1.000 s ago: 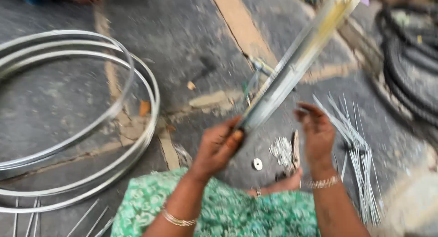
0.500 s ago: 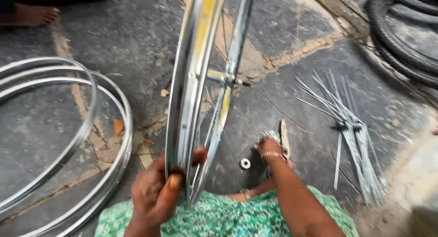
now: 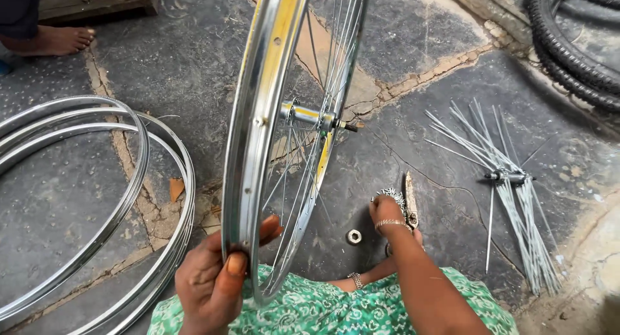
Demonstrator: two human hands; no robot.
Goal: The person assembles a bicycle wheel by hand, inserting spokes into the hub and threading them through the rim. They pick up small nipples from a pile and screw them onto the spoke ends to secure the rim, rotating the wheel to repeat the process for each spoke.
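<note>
Left hand (image 3: pixel 216 280) clamps the shiny chrome spoked bicycle wheel rim (image 3: pixel 258 148) at its lower edge, thumb on the outer wall and fingers curled into the channel, so the wheel stands upright and edge-on in front of the green patterned lap (image 3: pixel 323 312). Its silver hub and axle (image 3: pixel 316 117) sit mid-wheel, spokes fanning out to the rim. Right hand (image 3: pixel 386 211) is down on the dark cracked stone floor (image 3: pixel 194 64), fingertips pinched narrow at a small pile of silver spoke nipples (image 3: pixel 394 196) beside a slim metal tool (image 3: pixel 409 206); cannot tell if anything is actually gripped. A loose steel nut (image 3: pixel 354 236) lies near, between wheel and hand. Judgement: doing this well means keeping the rim vertical and steady with the left grip low, picking one small part at a time, not scattering the pile. Off to the sides: stacked bare chrome rims (image 3: pixel 97 199), a loose bundle of spokes with a hub (image 3: pixel 510 180), black tyres (image 3: pixel 575 44), another person's bare foot (image 3: pixel 55 41).
</note>
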